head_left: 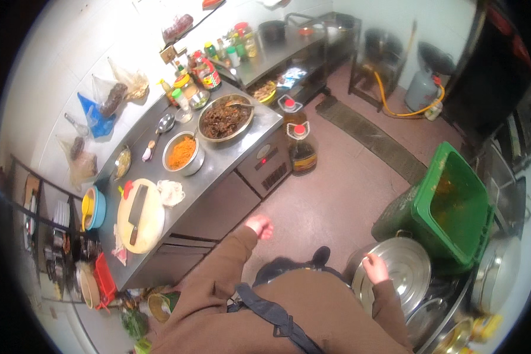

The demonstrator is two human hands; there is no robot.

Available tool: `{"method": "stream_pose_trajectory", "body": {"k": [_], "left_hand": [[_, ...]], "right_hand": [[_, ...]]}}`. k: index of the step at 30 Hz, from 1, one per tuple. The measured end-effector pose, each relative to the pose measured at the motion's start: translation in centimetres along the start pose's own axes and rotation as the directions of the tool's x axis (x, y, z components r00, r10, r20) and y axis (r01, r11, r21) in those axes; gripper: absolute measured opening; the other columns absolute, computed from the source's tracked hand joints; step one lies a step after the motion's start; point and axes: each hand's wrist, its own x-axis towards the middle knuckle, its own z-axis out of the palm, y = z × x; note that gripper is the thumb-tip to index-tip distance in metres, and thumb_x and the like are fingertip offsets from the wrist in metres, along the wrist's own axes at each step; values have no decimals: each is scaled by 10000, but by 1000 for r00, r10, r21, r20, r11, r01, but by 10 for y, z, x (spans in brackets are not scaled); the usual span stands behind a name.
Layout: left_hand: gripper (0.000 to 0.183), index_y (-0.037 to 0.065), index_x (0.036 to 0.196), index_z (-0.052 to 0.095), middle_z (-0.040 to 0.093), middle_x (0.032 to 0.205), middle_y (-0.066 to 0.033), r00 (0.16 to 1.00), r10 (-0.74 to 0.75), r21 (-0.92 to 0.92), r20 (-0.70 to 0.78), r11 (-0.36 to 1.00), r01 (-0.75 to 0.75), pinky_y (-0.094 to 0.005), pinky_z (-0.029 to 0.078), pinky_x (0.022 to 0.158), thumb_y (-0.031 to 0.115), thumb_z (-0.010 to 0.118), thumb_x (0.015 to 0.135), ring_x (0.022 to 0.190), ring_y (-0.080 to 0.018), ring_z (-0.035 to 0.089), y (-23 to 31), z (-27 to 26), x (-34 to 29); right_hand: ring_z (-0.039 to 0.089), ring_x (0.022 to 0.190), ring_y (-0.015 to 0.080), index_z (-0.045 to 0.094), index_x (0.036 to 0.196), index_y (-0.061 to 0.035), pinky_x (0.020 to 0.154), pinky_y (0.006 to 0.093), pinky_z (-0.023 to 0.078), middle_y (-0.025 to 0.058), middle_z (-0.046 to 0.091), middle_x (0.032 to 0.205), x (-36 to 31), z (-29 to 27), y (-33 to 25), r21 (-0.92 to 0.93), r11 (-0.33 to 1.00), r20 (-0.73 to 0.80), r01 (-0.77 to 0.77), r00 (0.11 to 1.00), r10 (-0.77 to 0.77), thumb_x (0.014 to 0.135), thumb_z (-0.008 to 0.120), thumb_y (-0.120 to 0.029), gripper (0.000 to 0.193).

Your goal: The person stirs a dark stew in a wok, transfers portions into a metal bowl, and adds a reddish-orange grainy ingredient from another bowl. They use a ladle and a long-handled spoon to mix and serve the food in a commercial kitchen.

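Observation:
My left hand [259, 226] hangs over the pinkish floor, out from the counter's front, its fingers loosely curled in with nothing seen in them. Over the near-left part of a large round metal lid [410, 265], my right hand [376, 269] is held with fingers loosely extended and nothing seen in it; whether it touches the lid, I cannot tell. On the steel counter [218, 162] to my left, a cleaver [138, 213] lies on a round cutting board [152, 233]. Beyond it are a metal pot of orange shreds [182, 153] and a wide bowl of dark brown food [225, 120].
A green wheeled-type bin [410, 203], lid up, stands at right beside the lidded pot. Two red-capped oil jugs [301, 150] sit on the floor by the counter's far end. A floor grate [371, 135] runs past them toward a gas cylinder [422, 91] with an orange hose.

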Motion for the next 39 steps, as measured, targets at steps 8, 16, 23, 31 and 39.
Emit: {"method": "stream_pose_trajectory", "body": {"k": [8,16,23,31,39], "left_hand": [[246,49,1140,583,684,930,-127,955,92,-363,-281,912,-194,-376,590,601,229,566,973,662,-223,660,119,-43,47],[488,32,1271,489,631,1152,-211,891,147,-673,-430,605,-425,-461,566,819,323,648,912,954,-328,635,196,-142,187],[486,46,1262,528,629,1216,-159,905,164,-791,-391,444,-422,-482,546,894,218,638,820,1092,-364,612,219,-173,238],[448,-9,1185,599,643,1227,-119,847,283,-747,-451,400,-531,-395,548,931,125,593,758,1126,-293,623,228,-147,240],[270,43,972,639,694,1011,-77,784,135,-629,-606,522,-576,-358,608,729,125,585,720,850,-247,686,287,-39,242]], "right_hand": [[665,925,197,621,1227,-7,816,334,522,107,702,1023,214,-22,-186,355,932,449,71,862,-237,953,606,-240,360],[611,795,117,618,1180,-24,682,276,496,27,657,934,363,-19,-193,394,871,538,-294,842,40,974,584,-174,257],[571,655,110,618,1090,-30,561,272,457,20,627,808,412,-45,-103,342,778,448,-527,819,358,946,587,-158,195],[571,660,123,634,1138,-36,591,302,480,27,626,767,532,-68,-82,153,877,454,-455,821,347,904,647,-204,288],[674,835,207,664,1152,-22,734,349,545,91,718,1005,717,-145,-115,361,922,424,-143,905,-25,929,635,-277,340]]}}
